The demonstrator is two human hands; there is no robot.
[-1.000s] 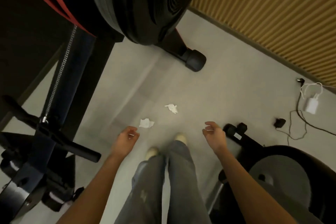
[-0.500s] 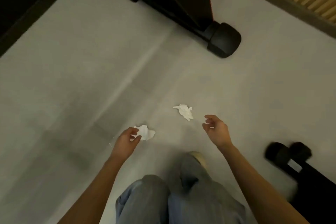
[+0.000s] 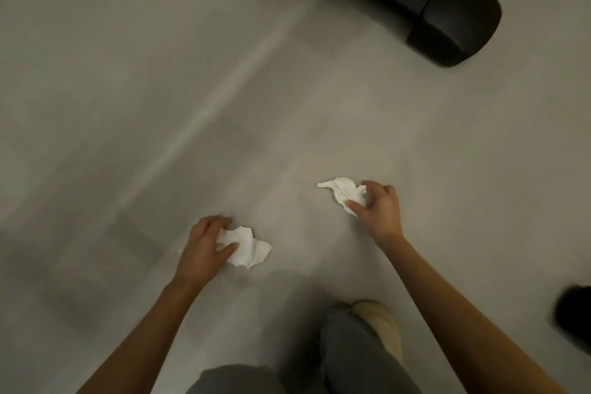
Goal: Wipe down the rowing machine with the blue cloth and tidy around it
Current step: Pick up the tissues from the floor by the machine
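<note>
Two crumpled white paper scraps lie on the grey floor. My left hand (image 3: 204, 249) has its fingers and thumb closed around the left scrap (image 3: 248, 248). My right hand (image 3: 379, 208) pinches the right scrap (image 3: 343, 190) between thumb and fingers. Both scraps still touch the floor. The rowing machine's black foot with its round end cap (image 3: 457, 16) crosses the upper right. No blue cloth is in view.
My knees in grey jeans and a beige shoe (image 3: 377, 320) are at the bottom. A dark object (image 3: 574, 310) sits at the right edge. Bare grey floor (image 3: 128, 105) spreads to the left and ahead.
I have crouched lower and the view has closed in on the floor. Both hands reached down and closed on the two paper scraps.
</note>
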